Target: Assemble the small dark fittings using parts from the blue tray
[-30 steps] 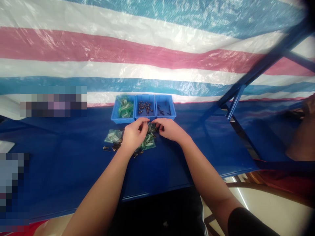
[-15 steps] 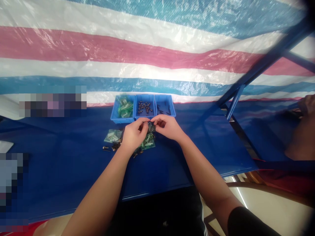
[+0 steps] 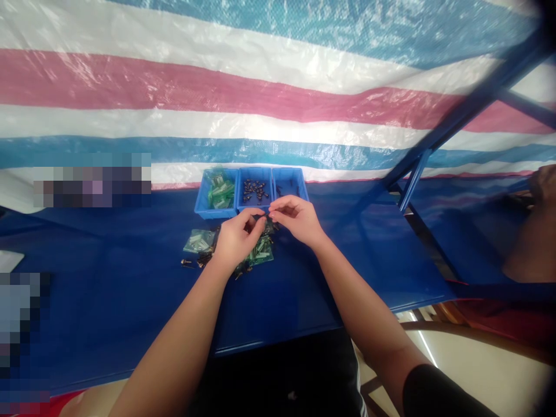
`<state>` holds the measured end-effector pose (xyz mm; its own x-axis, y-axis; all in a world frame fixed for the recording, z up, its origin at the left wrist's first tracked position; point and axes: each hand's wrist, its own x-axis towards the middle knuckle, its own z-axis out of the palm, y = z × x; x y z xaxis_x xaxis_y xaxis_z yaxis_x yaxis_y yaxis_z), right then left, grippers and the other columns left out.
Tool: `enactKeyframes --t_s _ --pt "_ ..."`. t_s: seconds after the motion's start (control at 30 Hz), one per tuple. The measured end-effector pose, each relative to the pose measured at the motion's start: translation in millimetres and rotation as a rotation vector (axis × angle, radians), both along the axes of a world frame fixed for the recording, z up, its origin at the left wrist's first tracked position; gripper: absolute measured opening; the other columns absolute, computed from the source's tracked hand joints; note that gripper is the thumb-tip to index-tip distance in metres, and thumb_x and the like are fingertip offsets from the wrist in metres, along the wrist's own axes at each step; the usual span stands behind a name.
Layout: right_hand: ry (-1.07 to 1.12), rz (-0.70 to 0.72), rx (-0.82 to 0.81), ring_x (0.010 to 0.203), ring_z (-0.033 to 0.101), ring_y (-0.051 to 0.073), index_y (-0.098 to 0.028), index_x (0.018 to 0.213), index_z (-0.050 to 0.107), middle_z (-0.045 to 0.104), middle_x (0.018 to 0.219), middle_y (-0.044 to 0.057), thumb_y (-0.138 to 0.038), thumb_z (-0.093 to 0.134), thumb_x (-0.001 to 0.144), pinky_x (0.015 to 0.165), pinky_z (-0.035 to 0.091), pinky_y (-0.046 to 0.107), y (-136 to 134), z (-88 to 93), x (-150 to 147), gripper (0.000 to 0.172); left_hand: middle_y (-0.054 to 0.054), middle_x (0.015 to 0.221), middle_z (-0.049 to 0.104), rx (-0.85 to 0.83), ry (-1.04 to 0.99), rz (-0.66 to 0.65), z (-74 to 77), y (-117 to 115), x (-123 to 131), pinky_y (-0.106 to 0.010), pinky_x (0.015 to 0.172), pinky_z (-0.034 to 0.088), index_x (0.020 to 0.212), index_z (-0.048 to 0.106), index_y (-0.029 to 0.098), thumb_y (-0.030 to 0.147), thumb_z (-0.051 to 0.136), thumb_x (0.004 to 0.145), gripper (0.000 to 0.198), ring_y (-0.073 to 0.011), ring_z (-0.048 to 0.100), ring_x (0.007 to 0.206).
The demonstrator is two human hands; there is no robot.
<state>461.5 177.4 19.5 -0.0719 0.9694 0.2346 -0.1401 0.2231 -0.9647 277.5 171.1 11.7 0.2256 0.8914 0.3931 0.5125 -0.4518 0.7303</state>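
Note:
My left hand and my right hand meet fingertip to fingertip just in front of the blue bins. Both are pinched closed around something too small to make out. Beneath them lies a pile of small green bags with pale strips, mixed with dark metal-tipped parts. Another green packet sits left of my left hand. Behind my hands stand the left bin with green bags, the middle bin with small dark brass-tipped parts, and the right bin with a few thin dark pieces.
A blue table carries everything. On the right rises a blue metal frame, with another person's arm beyond it. A striped plastic sheet hangs behind. Pixelated areas at the left hide what is there.
My right hand has lifted slightly, and its fingers have straightened and drawn together. My left hand has stayed almost in place.

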Motion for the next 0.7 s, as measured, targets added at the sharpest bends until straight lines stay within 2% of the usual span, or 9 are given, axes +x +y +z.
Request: enactKeyframes --t_s 0.27,0.43,0.7 --pt "0.0 0.019 -0.042 0.069 0.067 0.013 -0.019 0.086 0.069 0.072 0.083 0.002 -0.04 0.084 0.07 0.069 0.059 0.031 -1.1 0.3 -1.2 0.031 0.005 0.065 0.057 0.02 -0.007 0.014 -0.3 -0.3 -0.3 -0.02 0.061 0.043 0.105 0.07 0.021 0.037 0.059 0.093 0.022 -0.009 0.051 0.057" --pt "-0.059 0.006 -0.045 0.069 0.066 0.013 -0.019 0.087 0.069 0.072 0.085 0.003 -0.042 0.082 0.072 0.069 0.058 0.031 -1.4 0.4 -0.5 0.03 0.005 0.062 0.054 0.033 0.003 0.021 0.8 -0.7 -0.6 -0.02 0.061 0.042 0.103 0.071 0.021 0.036 0.059 0.093 0.022 -0.0092 0.049 0.056" --pt "-0.134 0.029 -0.006 0.085 0.069 0.016 -0.019 0.092 0.07 0.073 0.096 0.006 -0.035 0.079 0.074 0.078 0.06 0.032 -3.2 -1.3 -0.4 0.026 0.005 0.063 0.056 0.009 0.038 0.059 1.8 -1.7 -0.3 -0.021 0.06 0.041 0.102 0.068 0.021 0.037 0.056 0.094 0.022 -0.0095 0.051 0.056"
